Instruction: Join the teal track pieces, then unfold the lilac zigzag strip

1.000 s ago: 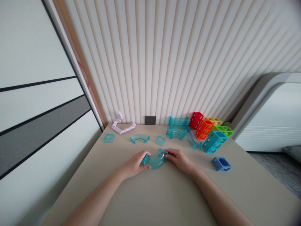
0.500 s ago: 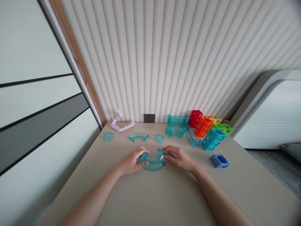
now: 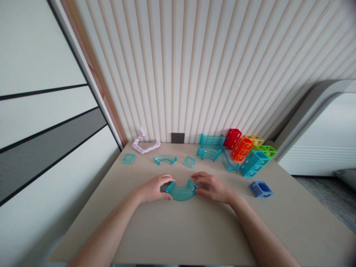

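My beige table (image 3: 194,230) runs back to the ribbed wall. On it lie a lilac zigzag track (image 3: 144,145), two small teal squares (image 3: 128,158) (image 3: 189,161), a teal curved piece (image 3: 165,159), stacked teal tracks (image 3: 210,147), a cluster of coloured cubes (image 3: 249,152) and a lone blue cube (image 3: 260,189). The curved track (image 3: 181,191) between my hands seems to rest on the top.

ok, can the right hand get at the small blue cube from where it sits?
Probably yes. The right hand holds one end of the curved teal track; the blue cube stands alone on bare table to its right.
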Motion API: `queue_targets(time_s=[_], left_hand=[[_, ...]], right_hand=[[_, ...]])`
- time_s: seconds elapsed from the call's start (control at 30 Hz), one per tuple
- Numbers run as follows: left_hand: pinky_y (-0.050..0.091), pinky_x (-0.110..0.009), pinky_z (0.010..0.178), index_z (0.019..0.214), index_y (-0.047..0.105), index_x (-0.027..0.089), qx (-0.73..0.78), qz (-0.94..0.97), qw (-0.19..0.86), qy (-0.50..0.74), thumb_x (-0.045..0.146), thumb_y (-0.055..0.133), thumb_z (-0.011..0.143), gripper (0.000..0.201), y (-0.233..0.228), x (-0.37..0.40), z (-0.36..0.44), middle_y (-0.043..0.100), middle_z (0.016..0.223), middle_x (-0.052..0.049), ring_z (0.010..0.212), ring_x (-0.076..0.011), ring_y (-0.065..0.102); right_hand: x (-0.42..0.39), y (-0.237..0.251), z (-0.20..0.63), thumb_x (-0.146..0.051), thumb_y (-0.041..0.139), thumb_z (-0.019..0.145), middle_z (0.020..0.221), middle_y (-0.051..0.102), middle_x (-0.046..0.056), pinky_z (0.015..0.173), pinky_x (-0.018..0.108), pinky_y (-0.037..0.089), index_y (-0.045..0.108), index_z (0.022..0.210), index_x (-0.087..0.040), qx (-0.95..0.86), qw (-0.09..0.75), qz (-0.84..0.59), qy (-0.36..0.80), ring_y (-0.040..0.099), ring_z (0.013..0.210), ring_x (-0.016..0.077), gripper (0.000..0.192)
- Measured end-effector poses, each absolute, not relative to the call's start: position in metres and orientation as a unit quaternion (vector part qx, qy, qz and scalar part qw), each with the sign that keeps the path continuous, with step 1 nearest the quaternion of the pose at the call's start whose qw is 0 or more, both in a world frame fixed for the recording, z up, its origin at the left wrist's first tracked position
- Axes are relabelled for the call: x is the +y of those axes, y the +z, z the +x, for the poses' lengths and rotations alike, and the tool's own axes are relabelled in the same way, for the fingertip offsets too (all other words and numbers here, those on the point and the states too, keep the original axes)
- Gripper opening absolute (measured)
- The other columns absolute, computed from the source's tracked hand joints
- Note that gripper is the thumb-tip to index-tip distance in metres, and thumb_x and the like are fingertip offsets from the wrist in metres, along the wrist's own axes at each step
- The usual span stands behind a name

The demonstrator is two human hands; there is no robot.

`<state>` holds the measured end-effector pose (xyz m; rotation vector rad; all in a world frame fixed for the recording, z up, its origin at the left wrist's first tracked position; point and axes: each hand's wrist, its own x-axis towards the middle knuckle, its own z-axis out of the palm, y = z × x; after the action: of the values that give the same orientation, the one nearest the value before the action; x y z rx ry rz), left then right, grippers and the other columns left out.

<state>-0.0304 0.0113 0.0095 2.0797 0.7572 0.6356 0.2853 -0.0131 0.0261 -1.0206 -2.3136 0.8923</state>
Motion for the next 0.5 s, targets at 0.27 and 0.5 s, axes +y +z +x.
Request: queue_targets(time_s=[0.27,0.5], left_hand=[[0.053,-0.034,0.093,0.116,0.075,0.031,0.285,0.829,0.386,0.288,0.034,0.09,0.066,0.052,0.0123,0.0128,-0.0328,0.078,0.111,-0.008,0.103,-0.0274,0.073],[0.045,-0.04,0.106,0.124,0.071,0.028,0.324,0.813,0.428,0.225,0.043,0.084,0.074,0.054,0.0094,0.0143,-0.0374,0.072,0.127,-0.01,0.119,-0.0295,0.066]], right_hand=[[-0.014,0.0306,0.2846,-0.037,0.068,0.093,0.127,0.067,0.015,0.1,0.047,0.052,0.078,0.094,-0.021,-0.852,0.226,-0.365,0.301,0.063,0.12,0.0311,0.019],[-0.0137,0.0288,0.2849,-0.04,0.063,0.096,0.127,0.067,0.016,0.104,0.046,0.05,0.077,0.1,-0.02,-0.857,0.221,-0.362,0.294,0.062,0.12,0.0298,0.025]])
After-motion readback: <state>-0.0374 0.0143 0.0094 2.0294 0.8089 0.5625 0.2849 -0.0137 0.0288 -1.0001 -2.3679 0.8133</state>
